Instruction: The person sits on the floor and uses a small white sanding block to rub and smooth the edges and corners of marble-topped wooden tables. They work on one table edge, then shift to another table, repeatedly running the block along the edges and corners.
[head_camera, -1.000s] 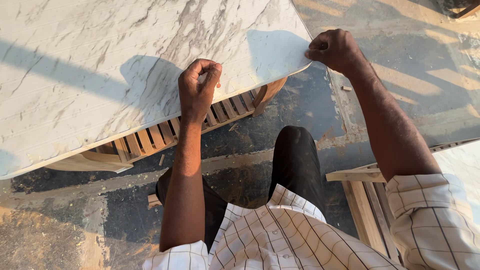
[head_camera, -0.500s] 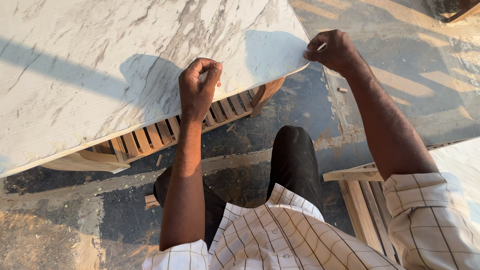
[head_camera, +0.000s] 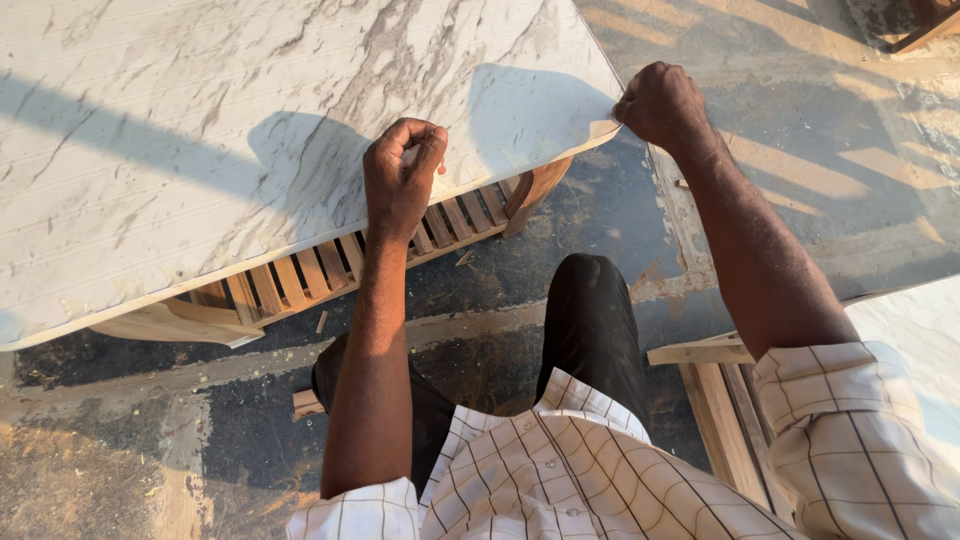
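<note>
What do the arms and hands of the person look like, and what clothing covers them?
Both arms are bare from above the elbow down. The left hand and right hand wear no gloves, and no rings or watch can be seen. The shirt sleeves are short or rolled up, white with a thin dark check pattern. The fingers are curled, so little of them shows.

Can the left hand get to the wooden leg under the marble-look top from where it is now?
Probably yes. The left hand grips the near edge of the white marble-look top, and the wooden leg stands just below that edge, toward the right hand. Nothing visible lies between them.
</note>
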